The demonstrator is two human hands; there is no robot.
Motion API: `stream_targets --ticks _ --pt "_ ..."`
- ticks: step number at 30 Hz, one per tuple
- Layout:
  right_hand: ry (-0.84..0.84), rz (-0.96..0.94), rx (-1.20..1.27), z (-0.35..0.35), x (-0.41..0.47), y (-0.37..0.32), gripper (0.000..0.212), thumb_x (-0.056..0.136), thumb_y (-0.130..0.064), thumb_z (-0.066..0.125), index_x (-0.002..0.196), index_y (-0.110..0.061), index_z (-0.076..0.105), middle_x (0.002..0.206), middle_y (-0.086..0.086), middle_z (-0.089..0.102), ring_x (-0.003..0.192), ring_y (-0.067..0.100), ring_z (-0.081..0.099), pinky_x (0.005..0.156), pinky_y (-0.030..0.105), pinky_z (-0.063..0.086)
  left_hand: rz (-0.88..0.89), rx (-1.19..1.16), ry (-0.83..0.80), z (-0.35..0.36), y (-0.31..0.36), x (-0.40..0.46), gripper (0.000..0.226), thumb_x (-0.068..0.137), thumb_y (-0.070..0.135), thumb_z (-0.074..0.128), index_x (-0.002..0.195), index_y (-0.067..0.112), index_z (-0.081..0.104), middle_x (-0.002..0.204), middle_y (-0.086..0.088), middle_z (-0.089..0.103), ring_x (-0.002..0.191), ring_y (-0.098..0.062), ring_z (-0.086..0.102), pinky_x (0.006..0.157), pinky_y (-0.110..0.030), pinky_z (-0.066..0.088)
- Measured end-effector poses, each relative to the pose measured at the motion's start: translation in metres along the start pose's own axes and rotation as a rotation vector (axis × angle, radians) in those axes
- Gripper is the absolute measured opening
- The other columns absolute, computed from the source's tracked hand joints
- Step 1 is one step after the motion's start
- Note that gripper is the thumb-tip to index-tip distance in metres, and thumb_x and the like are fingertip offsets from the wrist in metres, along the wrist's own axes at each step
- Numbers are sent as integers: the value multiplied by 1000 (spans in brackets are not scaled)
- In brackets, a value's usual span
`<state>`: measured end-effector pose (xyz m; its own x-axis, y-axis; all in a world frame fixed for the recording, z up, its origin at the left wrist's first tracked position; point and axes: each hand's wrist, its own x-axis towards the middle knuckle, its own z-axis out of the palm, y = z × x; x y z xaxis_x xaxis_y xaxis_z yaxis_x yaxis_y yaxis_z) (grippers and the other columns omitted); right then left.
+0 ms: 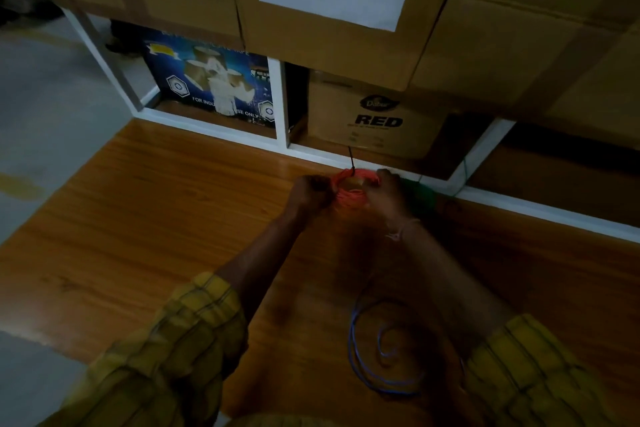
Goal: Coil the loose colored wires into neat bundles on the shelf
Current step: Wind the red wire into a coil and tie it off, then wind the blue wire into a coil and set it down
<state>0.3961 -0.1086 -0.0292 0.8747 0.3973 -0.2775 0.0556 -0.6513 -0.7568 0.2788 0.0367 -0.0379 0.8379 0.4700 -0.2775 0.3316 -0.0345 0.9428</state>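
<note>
Both hands are up at the far edge of the wooden shelf (173, 218), a glossy, warm-grained board, and between them sits the orange wire coil (349, 189), a tight round bundle of thin bright strands. The left hand (310, 192) has its fingers curled in, gripping the coil's left side. The right hand (386, 192) is curled around the right side, thumb over the loops. A thin black tie (350, 158) sticks straight up from the top of the coil. Just right of the right hand lies a green wire bundle (422, 198), dark and blurry, against the white frame. Nearer the front edge, the blue wire (381, 354) sprawls in loose, springy spirals between the yellow checked sleeves (194, 333).
</note>
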Motion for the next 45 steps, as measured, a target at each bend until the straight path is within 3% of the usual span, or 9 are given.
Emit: stream_targets --ticks 4,8,13,17,24,29,32,38,45 --pt "-23 69 -16 5 -14 -15 22 105 -30 53 114 -10 56 103 9 63 91 21 64 66 28 43 189 127 -63 4 -25 17 20 102 12 65 119 5 72 117 -13 75 109 -23 72 96 -45 56" --pt "-60 92 12 4 -22 -15 35 107 -26 49 137 -8 52 125 14 63 116 33 62 94 42 52 240 87 -98 4 -42 15 43 98 35 64 129 6 67 127 -12 72 122 -26 68 106 -54 53" --pt "6 5 58 -18 -41 -8 56 107 -29 50 158 -12 34 162 10 35 148 29 36 120 45 34 226 123 -89 1 -33 -20 16 102 27 65 112 19 75 113 -1 77 108 -18 72 95 -52 60" --pt "85 -78 171 -54 -73 4 41 106 -21 53 145 -11 54 141 -1 54 131 17 51 110 33 43 192 139 -95 19 -39 -46 15 98 10 69 108 17 76 109 2 76 103 -14 72 90 -38 60" --pt "60 -53 417 -100 -102 55 30 98 -7 64 128 -1 66 130 16 67 120 25 66 105 38 53 196 289 -175 61 -56 -82 15 92 -5 71 107 -3 73 102 -8 73 93 -17 66 69 -12 46" --pt "-31 -50 445 -115 -121 81 23 97 1 61 119 -1 65 125 20 68 116 28 67 102 38 55 213 317 -143 83 -61 -108 11 89 1 74 99 2 73 92 -5 73 85 -17 68 72 -27 48" --pt "-82 -65 401 -118 -126 102 18 97 5 60 111 -3 66 118 18 69 99 21 71 82 24 61 199 324 -97 90 -65 -120 12 84 20 78 94 15 73 86 0 75 75 -15 69 68 -29 51" --pt "-285 -201 -24 -110 -135 149 16 90 9 69 105 9 69 86 13 68 67 0 65 66 13 51 177 419 -31 104 -72 -147 15 87 15 84 90 18 69 85 0 73 74 -15 68 67 -30 50" --pt "-439 -262 -218 -94 -153 186 24 83 5 74 74 -16 65 76 12 71 70 19 64 69 33 50 95 756 -137 137 -72 -175 37 86 43 85 107 17 69 98 -3 75 84 -20 69 72 -31 54"
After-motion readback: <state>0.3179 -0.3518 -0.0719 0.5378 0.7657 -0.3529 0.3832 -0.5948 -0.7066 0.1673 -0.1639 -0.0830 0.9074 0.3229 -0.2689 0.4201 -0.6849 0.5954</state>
